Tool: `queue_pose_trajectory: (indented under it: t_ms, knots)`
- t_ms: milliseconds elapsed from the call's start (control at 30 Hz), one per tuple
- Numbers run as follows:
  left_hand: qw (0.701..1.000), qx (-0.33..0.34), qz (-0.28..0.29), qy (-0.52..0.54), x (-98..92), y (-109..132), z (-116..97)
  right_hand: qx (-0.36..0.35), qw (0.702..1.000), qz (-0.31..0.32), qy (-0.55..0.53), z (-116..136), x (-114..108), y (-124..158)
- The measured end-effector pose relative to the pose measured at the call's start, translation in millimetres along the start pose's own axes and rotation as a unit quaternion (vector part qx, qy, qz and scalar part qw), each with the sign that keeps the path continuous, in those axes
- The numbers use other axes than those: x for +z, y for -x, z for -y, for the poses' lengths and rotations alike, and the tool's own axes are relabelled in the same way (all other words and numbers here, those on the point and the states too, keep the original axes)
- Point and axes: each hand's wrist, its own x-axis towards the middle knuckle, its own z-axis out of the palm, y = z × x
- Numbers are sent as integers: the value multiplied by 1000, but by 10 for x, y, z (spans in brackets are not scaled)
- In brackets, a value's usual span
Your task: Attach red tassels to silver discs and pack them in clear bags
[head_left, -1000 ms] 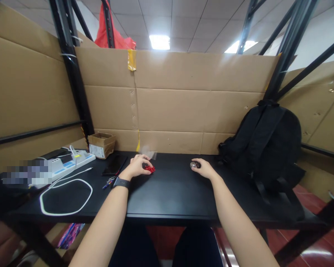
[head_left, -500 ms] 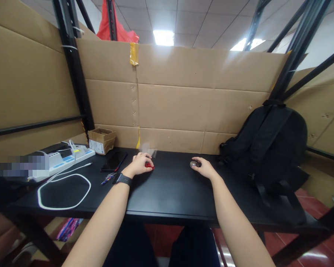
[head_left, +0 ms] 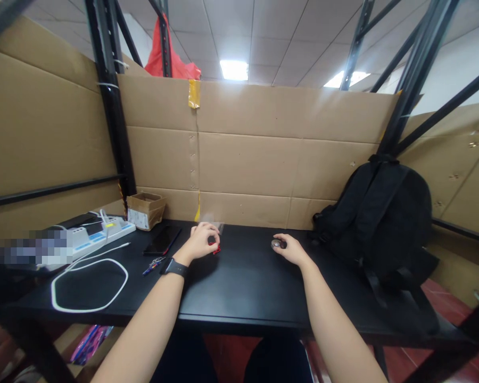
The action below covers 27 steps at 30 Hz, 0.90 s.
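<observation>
My left hand [head_left: 200, 242] rests on the black table [head_left: 239, 287] with its fingers curled round a small red object [head_left: 216, 248]; only a bit of red shows under the fingers. A black watch sits on that wrist. My right hand [head_left: 290, 247] lies further right, fingers closed on a small round silvery object [head_left: 276, 244]. A clear plastic bag [head_left: 213, 226] lies just behind the left hand, against the cardboard wall.
A black backpack [head_left: 383, 213] leans at the right end of the table. To the left lie a black phone [head_left: 162, 239], keys [head_left: 153, 264], a small cardboard box [head_left: 146, 209], a white power strip [head_left: 99, 234] and a looped white cable [head_left: 88, 282]. Cardboard walls and black shelf posts surround the table.
My left hand has closed further over the red object, hiding most of it. The right hand stays on the round object. The view has shifted slightly.
</observation>
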Motion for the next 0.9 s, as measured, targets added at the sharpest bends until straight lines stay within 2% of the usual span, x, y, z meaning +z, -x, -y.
queue_pose_trajectory:
  t_ms: [100,367,533,767,900]
  knots:
    - [999,29,-18,17,82,-49,-164,-4,1000,-2,0,25,-10,14]
    - [992,114,44,25,451,-74,-593,3,1000,-3,14,76,-22,17]
    - [992,113,50,16,523,-46,-636,3,1000,-4,20,89,-29,30]
    - [997,53,10,54,478,-46,-597,-6,999,-22,29,117,-30,55]
    - [997,50,10,58,476,-52,-625,-5,999,-23,35,110,-39,41]
